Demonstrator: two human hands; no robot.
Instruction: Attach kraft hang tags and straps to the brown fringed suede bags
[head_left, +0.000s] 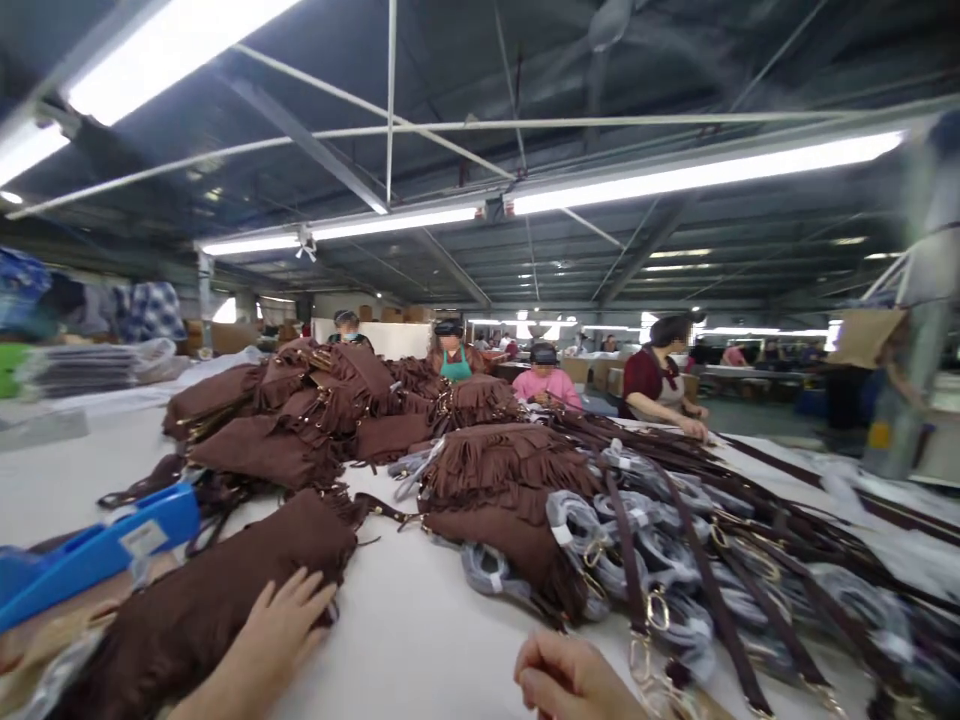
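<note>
A: Where's the bag?
B: Brown bag (pixel 232 560), near left on the table (pixel 420 640), lying flat, fringe at its far end. Blue plastic holder (pixel 97 555) just beyond it, to the left.

A: Hands?
B: Left hand (pixel 291 610) palm down on the bag, fingers a little spread, pressing or resting, not wrapped round it. Right hand (pixel 566 675) over the near edge, apart from the bag, fingers curled in; cannot tell if anything sits inside them. Coiled cords (pixel 574 520) and brown straps (pixel 697 570) lie near it.

A: How would it handle?
B: Soft, I'd judge; surface sags and creases. Probably light to middling, matte, not slippery. Not fragile, though the fringe could snag.

A: Best hold?
B: The plain body, both long sides, palms broad. Avoid lifting by the fringe; loose strands would likely bunch or pull.
</note>
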